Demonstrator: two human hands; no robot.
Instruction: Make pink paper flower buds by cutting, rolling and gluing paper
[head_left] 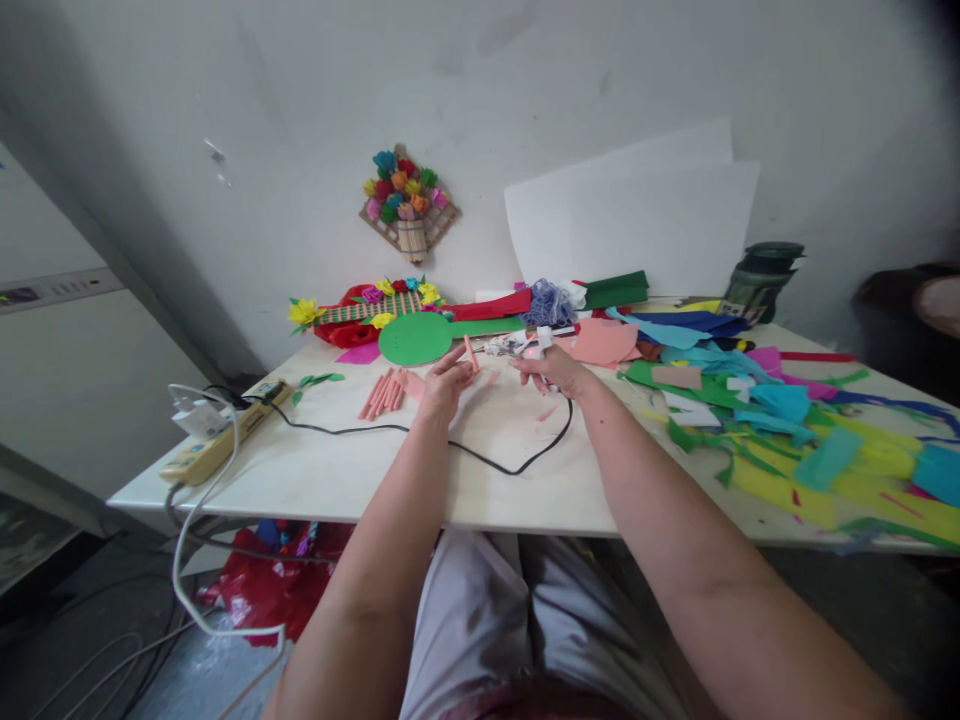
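Note:
My left hand (448, 384) pinches a thin pink paper roll (470, 352), which stands nearly upright from the fingertips. In my right hand (551, 368) is a white hot glue gun (544, 342), its front end turned toward the roll. From the gun a black cord (517, 471) loops over the table and under my left forearm. Several more pink paper rolls (382, 394) lie side by side left of my left hand. Just beyond it rests a green oval paper piece (415, 340). Pink paper sheets (602, 341) lie beyond my right hand.
A power strip (225, 435) with plugs sits at the table's left edge. Coloured paper scraps (795, 430) cover the right side. At the back are a flower-trimmed woven piece (375, 308), tangled purple yarn (549, 303) and a dark bottle (761, 282). A flower ornament (411, 240) hangs on the wall.

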